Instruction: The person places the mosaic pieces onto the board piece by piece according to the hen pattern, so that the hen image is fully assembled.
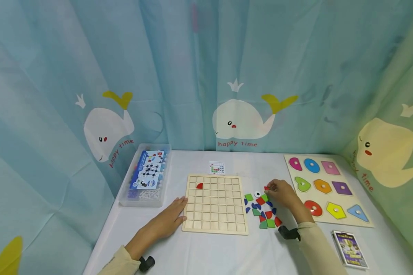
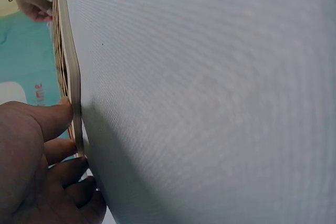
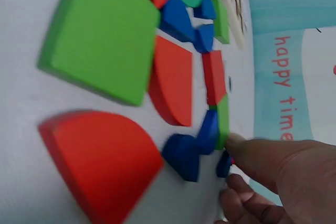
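Observation:
A square wooden grid board (image 1: 215,206) lies on the white table, with one red quarter-circle piece (image 1: 200,186) in a cell of its upper left. My left hand (image 1: 168,218) rests against the board's left edge, fingers loosely extended; in the left wrist view the thumb (image 2: 55,120) touches the rim. To the board's right, my right hand (image 1: 283,193) pinches a small red piece (image 1: 266,188) at the far end of a loose group of pieces. Among these are a green square (image 3: 102,38), a red quarter-circle (image 3: 105,156) and several blue pieces (image 3: 181,156).
A small pattern card (image 1: 216,167) lies behind the board. At the left stands a clear plastic box (image 1: 145,175) with a blue label. A shape puzzle board (image 1: 321,191) lies at the right, with a card pack (image 1: 350,249) in front of it. Curtains hang behind the table.

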A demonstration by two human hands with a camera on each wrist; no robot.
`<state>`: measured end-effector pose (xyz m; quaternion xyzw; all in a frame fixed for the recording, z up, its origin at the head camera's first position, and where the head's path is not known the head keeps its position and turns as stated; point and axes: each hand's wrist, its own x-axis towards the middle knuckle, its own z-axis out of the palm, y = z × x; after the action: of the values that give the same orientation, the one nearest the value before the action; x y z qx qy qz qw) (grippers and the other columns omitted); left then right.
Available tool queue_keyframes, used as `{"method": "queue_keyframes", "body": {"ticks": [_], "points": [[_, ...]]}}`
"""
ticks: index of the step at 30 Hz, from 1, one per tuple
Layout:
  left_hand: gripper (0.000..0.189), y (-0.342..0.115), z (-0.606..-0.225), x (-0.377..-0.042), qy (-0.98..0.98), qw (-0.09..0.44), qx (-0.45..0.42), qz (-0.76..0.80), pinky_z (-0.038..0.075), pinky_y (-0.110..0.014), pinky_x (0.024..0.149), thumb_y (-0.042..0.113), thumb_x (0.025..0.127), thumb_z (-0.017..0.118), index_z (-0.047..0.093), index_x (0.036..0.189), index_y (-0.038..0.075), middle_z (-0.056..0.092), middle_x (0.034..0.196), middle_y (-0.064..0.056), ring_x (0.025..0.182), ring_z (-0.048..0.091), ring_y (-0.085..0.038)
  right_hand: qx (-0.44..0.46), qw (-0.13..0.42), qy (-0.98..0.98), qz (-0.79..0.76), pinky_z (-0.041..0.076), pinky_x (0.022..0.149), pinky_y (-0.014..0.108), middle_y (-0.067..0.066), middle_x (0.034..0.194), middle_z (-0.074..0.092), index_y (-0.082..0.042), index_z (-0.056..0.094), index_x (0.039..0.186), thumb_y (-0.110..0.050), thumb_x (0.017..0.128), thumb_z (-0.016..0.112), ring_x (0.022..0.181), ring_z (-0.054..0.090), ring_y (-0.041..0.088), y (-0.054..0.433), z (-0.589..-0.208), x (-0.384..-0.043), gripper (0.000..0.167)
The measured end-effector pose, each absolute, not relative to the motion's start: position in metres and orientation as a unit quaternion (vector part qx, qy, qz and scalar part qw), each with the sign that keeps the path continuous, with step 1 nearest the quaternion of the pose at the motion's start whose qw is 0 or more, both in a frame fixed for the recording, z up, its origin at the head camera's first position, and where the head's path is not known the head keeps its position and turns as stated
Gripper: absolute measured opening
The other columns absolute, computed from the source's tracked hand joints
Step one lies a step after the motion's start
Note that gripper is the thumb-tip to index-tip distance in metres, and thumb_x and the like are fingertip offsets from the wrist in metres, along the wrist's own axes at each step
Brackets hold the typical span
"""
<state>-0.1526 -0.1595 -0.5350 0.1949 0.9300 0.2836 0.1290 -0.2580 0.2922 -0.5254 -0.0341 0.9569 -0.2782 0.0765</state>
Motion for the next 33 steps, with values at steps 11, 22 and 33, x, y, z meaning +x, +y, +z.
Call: {"method": "queue_keyframes", "body": {"ticks": [11,22,33], "points": [[0.064,-0.16,-0.534,-0.153,0.932,0.13,0.194,0.278,0.024,-0.056,0.129,0.026,0.112,0.053,0.028,0.165,0.0,0.026,0.173,-0.02,0.161,0.021,-0.039,-0.062,0.044,0.951,-0.298,0.057,0.099,0.057,0.023,0.117,0.063,0.006,0.064,0.126,-0.007,0.102,0.065,0.107,0.064,0.038,0.278,-0.53,-0.259,0.027],[0.064,-0.16,-0.535,-0.153,0.931,0.132,0.196,0.28,0.024,-0.056,0.129,0.026,0.112,0.052,0.028,0.165,0.0,0.025,0.173,-0.02,0.161,0.021,-0.039,-0.05,0.051,0.952,-0.298,0.057,0.1,0.058,0.025,0.119,0.06,0.008,0.063,0.126,-0.008,0.102,0.066,0.11,0.063,0.041,0.278,-0.529,-0.261,0.028],[0.064,-0.16,-0.537,-0.153,0.931,0.125,0.201,0.279,0.025,-0.057,0.129,0.025,0.112,0.052,0.029,0.164,-0.002,0.027,0.172,-0.021,0.16,0.022,-0.041,-0.064,0.034,0.95,-0.303,0.058,0.096,0.056,0.025,0.116,0.062,0.01,0.066,0.122,-0.012,0.102,0.068,0.104,0.064,0.037,0.262,-0.53,-0.266,0.03]]}}
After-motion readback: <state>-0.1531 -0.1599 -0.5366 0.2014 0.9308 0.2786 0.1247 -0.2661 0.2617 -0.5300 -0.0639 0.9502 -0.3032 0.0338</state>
